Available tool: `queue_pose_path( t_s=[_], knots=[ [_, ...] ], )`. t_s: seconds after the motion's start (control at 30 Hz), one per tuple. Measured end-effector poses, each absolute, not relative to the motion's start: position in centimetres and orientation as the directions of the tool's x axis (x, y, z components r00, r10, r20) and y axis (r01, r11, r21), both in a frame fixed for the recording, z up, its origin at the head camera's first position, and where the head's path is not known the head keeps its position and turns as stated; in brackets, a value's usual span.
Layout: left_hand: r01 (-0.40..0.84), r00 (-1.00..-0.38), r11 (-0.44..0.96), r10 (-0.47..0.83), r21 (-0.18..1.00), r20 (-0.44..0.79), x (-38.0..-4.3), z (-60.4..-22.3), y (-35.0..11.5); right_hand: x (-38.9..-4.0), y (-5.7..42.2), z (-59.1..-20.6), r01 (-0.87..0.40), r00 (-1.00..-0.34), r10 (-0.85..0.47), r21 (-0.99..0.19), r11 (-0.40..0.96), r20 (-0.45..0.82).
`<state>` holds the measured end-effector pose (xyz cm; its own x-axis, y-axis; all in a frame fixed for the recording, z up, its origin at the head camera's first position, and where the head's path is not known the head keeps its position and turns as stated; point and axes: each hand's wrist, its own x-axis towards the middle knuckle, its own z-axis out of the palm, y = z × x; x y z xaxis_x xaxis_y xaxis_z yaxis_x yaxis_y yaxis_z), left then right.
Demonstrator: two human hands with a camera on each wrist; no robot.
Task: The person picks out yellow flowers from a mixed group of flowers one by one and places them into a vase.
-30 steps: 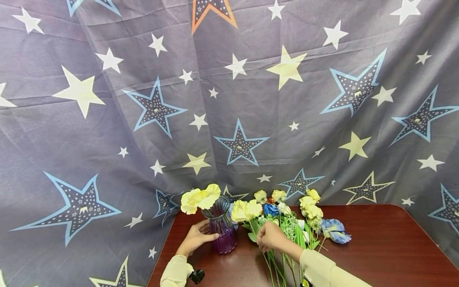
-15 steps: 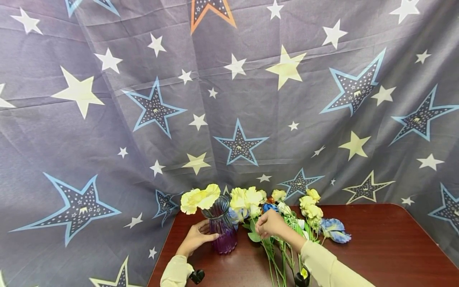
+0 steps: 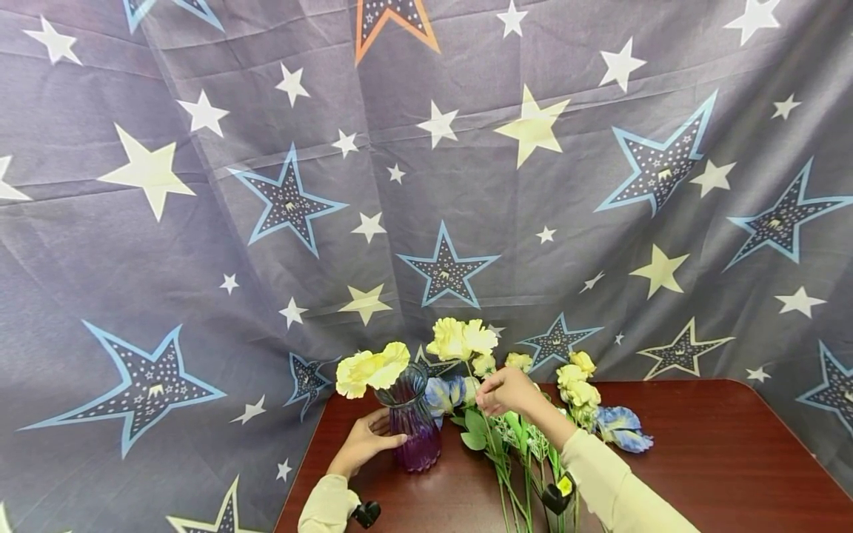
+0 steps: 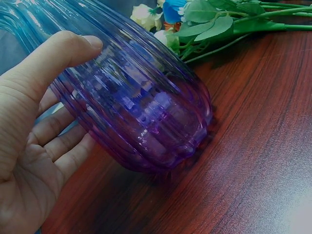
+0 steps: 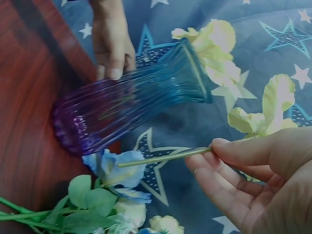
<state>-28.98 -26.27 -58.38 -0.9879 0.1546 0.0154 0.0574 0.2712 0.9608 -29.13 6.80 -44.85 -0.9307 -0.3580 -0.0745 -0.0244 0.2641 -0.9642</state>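
Note:
A ribbed glass vase [image 3: 415, 440], blue above and purple below, stands upright on the table. My left hand [image 3: 365, 442] holds its left side; in the left wrist view the thumb lies across the glass [image 4: 141, 107] with the other fingers behind it. A yellow flower [image 3: 373, 366] leans out over the vase's left rim. My right hand [image 3: 508, 392] pinches the thin green stem [image 5: 163, 158] of another yellow flower [image 3: 461, 338] between thumb and fingers. That bloom is raised to the right of the vase, and the stem's bare lower end points toward the vase in the right wrist view.
Several loose artificial flowers, among them a blue iris-like bloom [image 3: 620, 429], yellow blooms [image 3: 580, 389] and green stems [image 3: 509, 488], lie right of the vase on the reddish-brown table [image 3: 733, 459]. A grey star-print cloth [image 3: 466, 185] hangs behind.
My right hand has risen, lifting the yellow flower up from among the loose flowers to above the vase's rim height. The left hand and the vase have stayed in place.

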Motion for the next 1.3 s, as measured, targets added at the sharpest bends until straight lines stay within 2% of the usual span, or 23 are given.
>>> queue_pose_path(
  t_s=[0.57,1.3],
  knots=[
    [0.071,-0.985,0.267,0.169,0.961,0.026,-28.8,-58.2,-26.2,-30.1,6.0,-42.2,-0.017,-0.940,-0.338,-0.985,0.173,-0.043],
    [0.067,-0.986,0.244,0.164,0.968,0.027,-28.7,-58.2,-26.2,-30.9,3.3,-38.2,-0.063,-0.946,-0.325,-0.986,0.152,0.010]
  ],
)
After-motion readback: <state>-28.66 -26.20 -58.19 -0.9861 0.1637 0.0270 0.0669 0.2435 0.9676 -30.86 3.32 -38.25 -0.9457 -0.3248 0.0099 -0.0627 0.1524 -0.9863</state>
